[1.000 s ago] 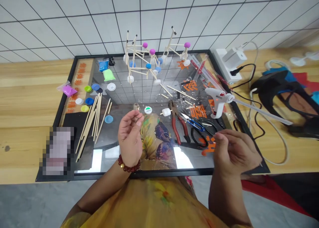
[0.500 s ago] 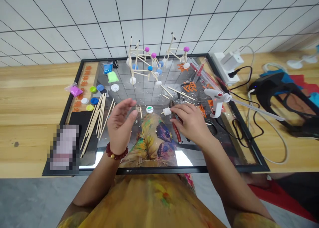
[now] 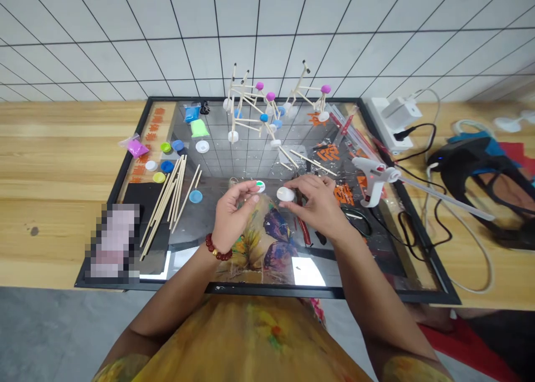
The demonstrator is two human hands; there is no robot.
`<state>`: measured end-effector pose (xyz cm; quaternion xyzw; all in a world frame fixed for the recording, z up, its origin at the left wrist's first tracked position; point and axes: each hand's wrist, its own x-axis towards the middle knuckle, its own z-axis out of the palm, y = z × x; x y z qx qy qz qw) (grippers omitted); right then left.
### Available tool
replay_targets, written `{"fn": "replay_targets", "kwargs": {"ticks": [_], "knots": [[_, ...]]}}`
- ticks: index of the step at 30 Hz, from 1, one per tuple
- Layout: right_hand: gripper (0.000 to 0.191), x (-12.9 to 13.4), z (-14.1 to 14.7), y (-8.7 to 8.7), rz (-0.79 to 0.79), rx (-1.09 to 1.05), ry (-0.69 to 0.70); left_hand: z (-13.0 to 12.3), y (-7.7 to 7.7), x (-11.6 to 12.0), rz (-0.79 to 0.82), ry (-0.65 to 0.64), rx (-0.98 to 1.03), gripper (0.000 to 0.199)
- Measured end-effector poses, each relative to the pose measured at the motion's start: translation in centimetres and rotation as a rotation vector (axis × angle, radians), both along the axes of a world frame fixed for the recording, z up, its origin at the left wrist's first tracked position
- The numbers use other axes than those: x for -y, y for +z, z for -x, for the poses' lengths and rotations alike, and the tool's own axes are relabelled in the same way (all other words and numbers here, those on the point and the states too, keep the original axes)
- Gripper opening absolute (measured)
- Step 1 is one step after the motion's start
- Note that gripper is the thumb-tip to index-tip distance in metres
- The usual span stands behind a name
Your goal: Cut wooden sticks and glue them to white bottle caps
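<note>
My left hand point(image 3: 235, 215) is closed, thumb and fingertips pinching the edge of a white bottle cap with a green mark point(image 3: 260, 187). Facing it, my right hand point(image 3: 315, 204) grips a round white cap piece point(image 3: 285, 194), with a short light stick stub apparently at its middle. The two pieces are a small gap apart, over the glass tabletop. Partly hidden below my right hand lie red-handled pliers point(image 3: 304, 231). Behind both hands stands a frame of wooden sticks point(image 3: 251, 127) with caps as wheels and pink and blue balls at some ends.
Several loose sticks point(image 3: 167, 201) and coloured caps point(image 3: 167, 166) lie at left, near a blurred phone-like object point(image 3: 115, 243). A white glue gun point(image 3: 373, 179) rests at right, its cord running to a power strip point(image 3: 388, 120). Clay packets point(image 3: 199, 128) sit toward the back.
My left hand has gone from open to pinching the green-marked cap, moving right. My right hand has turned the white cap piece to face left and toward me. The view has shifted slightly.
</note>
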<state>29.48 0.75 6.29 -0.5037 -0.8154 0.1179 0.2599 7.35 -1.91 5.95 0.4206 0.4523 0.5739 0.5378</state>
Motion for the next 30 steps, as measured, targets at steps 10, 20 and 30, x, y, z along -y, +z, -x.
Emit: {"fn": "replay_targets", "kwargs": {"ticks": [10,20,30], "knots": [[0.047,1.3,2.2,-0.4,-0.003,-0.013,0.040,0.1,0.0,0.1,0.026,0.067,0.024,0.029],[0.064,2.0,1.8,-0.3,-0.268,-0.112,-0.045,0.7,1.1,0.6,-0.467,-0.156,-0.567,0.029],[0.035,1.2,1.2,-0.1,-0.313,-0.606,-0.242,1.6,1.3,0.3,-0.734,0.097,-0.902,0.008]]}}
